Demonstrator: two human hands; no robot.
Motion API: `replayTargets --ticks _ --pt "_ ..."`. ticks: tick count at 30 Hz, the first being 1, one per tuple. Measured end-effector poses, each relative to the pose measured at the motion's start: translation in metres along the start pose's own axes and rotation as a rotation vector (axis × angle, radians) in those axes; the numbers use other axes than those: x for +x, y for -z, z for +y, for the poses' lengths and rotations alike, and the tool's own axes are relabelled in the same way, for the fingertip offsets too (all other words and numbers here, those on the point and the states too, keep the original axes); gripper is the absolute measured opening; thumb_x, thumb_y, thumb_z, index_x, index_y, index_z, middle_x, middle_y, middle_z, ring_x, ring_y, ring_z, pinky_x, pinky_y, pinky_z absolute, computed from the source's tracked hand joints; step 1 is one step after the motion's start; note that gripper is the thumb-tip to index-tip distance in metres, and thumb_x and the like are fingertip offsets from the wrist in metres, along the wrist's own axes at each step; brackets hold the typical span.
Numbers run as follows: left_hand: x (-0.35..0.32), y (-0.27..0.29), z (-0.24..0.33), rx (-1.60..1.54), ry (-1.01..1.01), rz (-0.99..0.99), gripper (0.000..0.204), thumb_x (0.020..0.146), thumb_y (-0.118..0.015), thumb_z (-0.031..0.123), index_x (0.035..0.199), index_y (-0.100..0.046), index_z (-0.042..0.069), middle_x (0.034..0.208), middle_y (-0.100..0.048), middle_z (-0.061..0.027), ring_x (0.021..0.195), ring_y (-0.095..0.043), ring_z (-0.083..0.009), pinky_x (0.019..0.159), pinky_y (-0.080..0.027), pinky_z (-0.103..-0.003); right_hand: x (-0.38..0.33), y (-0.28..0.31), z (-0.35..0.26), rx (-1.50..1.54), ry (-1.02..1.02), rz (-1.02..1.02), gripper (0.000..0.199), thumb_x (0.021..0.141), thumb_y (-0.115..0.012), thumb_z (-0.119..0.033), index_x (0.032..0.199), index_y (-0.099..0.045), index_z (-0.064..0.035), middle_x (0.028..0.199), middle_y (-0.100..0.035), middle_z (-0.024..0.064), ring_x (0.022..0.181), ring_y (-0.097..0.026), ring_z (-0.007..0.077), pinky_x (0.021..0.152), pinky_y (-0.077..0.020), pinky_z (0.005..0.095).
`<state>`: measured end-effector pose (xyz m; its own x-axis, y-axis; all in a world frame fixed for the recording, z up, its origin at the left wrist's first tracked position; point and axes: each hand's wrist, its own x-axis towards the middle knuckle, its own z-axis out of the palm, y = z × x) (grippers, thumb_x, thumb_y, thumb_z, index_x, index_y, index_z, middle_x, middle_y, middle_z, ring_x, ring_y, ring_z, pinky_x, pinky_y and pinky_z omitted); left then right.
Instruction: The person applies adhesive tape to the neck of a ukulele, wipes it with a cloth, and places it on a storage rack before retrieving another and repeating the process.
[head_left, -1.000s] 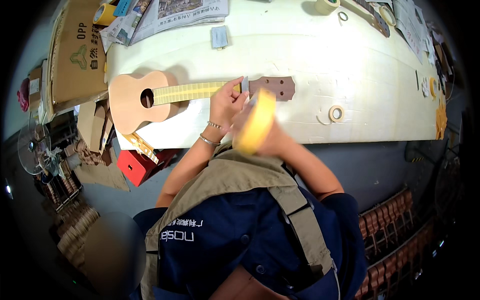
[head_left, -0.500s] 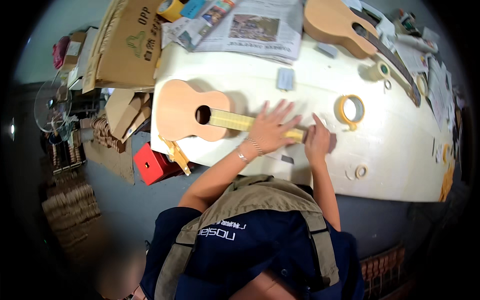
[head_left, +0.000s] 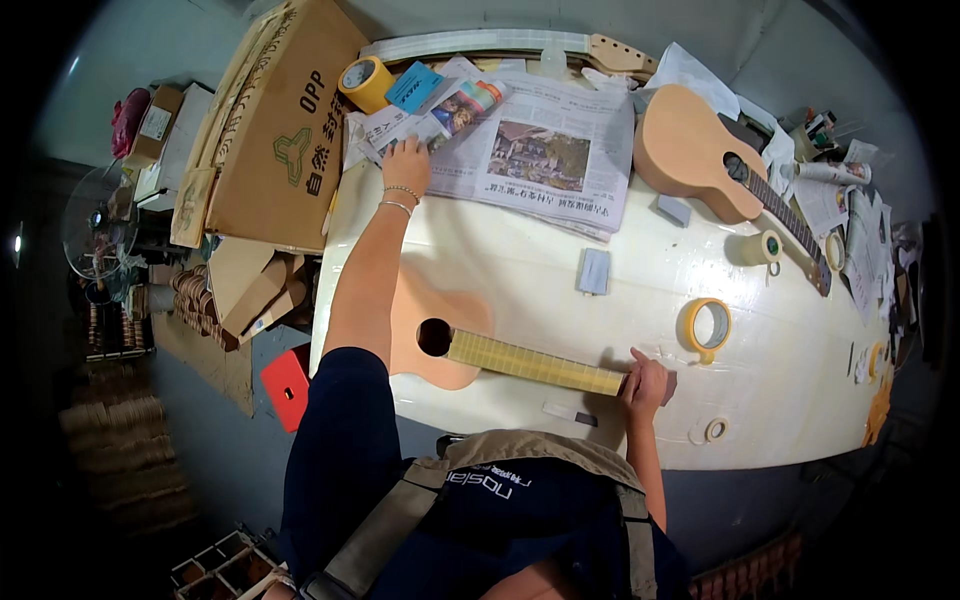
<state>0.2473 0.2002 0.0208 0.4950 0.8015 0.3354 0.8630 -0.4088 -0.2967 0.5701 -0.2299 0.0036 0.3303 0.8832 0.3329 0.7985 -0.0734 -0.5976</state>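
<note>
An unfinished ukulele [head_left: 465, 360] lies on the white worktable with its body to the left, partly covered by my left forearm. Strips of yellow masking tape [head_left: 535, 364] cover its fretboard. My right hand [head_left: 645, 383] is closed round the headstock end of the neck, the index finger sticking out. Far to the left, my left hand [head_left: 407, 168] reaches over the corner of a folded newspaper [head_left: 440, 125]. Its fingers are slightly apart and bent down toward the paper, with nothing visible in them. A small dark piece [head_left: 586, 419] lies just below the neck.
A second ukulele [head_left: 690, 150] lies at the back right. Around the table are a yellow tape roll [head_left: 708, 330], a small tape roll [head_left: 715, 430], a grey sanding block [head_left: 593, 271] and another block [head_left: 671, 210]. A large cardboard box [head_left: 285, 130] borders the left; a red stool [head_left: 287, 388] stands below.
My left hand has left the ukulele's neck and moved up and left to the newspaper. My right hand stays at the headstock. The view has shifted, showing more of the table's far side.
</note>
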Motion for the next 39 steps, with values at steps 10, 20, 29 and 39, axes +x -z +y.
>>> replayTargets --ticks 10,20,29,39 --pt "-0.061 0.196 0.091 -0.652 -0.422 -0.025 0.017 0.073 -0.07 0.019 0.07 -0.061 0.005 0.092 -0.06 -0.0088 0.096 -0.056 -0.0286 0.089 -0.043 -0.041 0.088 0.019 -0.071 -0.083 0.253 0.029 0.057 0.066 -0.073 -0.007 0.12 -0.058 -0.0133 0.134 -0.043 0.0114 0.122 -0.04 0.0312 0.103 -0.0288 0.0494" --pt "-0.191 0.293 0.155 -1.08 0.14 0.166 0.024 0.068 -0.079 0.017 0.07 -0.059 0.006 0.133 -0.041 -0.0178 0.126 -0.037 -0.0367 0.1 -0.035 -0.042 0.094 0.02 -0.138 1.066 -0.242 -0.099 0.027 0.088 -0.054 -0.016 0.115 -0.057 -0.0096 0.122 -0.055 0.012 0.115 -0.052 0.0246 0.094 -0.0432 0.0422" --pt "-0.248 0.294 0.158 -1.647 0.028 -0.463 0.065 0.062 -0.076 0.007 0.123 -0.056 0.01 0.115 -0.056 -0.0099 0.108 -0.051 -0.0261 0.095 -0.039 -0.035 0.014 0.021 -0.139 1.429 -1.137 -1.396 0.034 0.091 -0.055 -0.019 0.12 -0.051 -0.0018 0.106 -0.061 0.0113 0.089 -0.063 0.0188 0.073 -0.0542 0.0302" --pt "-0.227 0.182 0.014 -0.783 0.19 -0.345 0.04 0.062 -0.078 0.019 0.097 -0.065 0.007 0.126 -0.042 -0.0095 0.119 -0.034 -0.0275 0.097 -0.031 -0.044 0.055 -0.021 -0.104 0.4 0.064 -0.158 0.017 0.082 -0.059 -0.004 0.098 -0.062 -0.0046 0.082 -0.061 0.0091 0.079 -0.058 0.0225 0.07 -0.0463 0.0318"
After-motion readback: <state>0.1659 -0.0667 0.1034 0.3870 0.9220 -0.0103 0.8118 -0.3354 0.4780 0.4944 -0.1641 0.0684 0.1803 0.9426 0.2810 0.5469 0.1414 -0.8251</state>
